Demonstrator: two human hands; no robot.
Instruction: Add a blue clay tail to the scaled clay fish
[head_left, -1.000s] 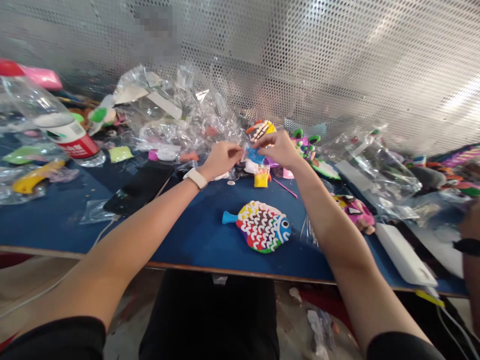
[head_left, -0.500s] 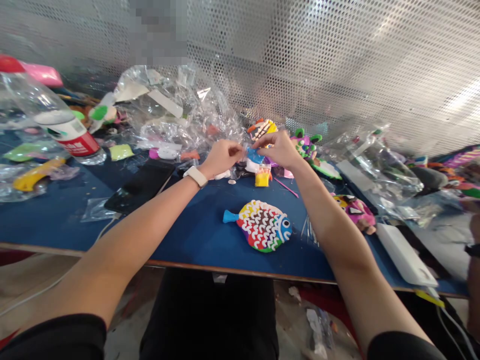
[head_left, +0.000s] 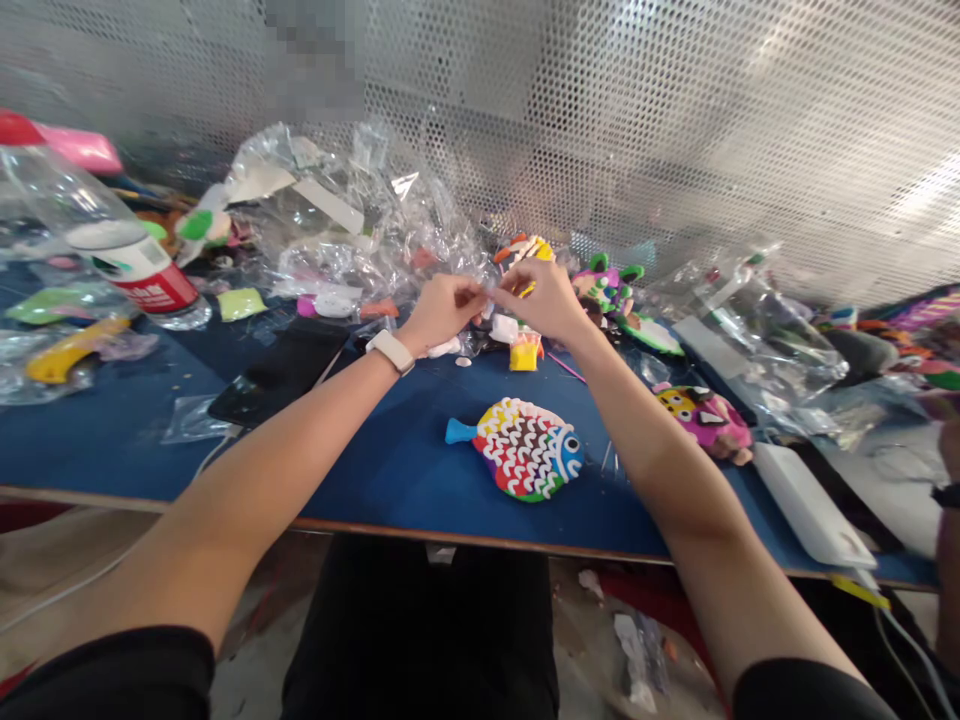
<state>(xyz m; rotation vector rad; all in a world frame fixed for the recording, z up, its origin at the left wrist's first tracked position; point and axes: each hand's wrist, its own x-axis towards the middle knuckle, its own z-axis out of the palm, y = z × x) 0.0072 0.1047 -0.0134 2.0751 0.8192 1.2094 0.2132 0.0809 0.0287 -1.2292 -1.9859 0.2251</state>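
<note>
My left hand (head_left: 442,310), with a white watch on its wrist, and my right hand (head_left: 541,298) meet fingertip to fingertip at the back of the blue table (head_left: 375,475). Both are pinched shut on something small that the fingers hide. Just below them lie a yellow clay packet (head_left: 523,354) and a white clay lump (head_left: 504,328). A flat clay fish (head_left: 525,448) with many-coloured scales and a blue tail lies nearer to me, between my forearms.
Crumpled clear bags (head_left: 352,220) pile up behind the hands. A black phone (head_left: 281,370) and a plastic bottle (head_left: 112,245) lie at the left. At the right are a pink clay figure (head_left: 705,418), a white power bank (head_left: 810,505) and another person's wrist (head_left: 946,495). A perforated metal wall stands behind.
My hands have drawn closer together and a little left. The small blue piece seen between the fingers earlier no longer shows. The fish has not moved.
</note>
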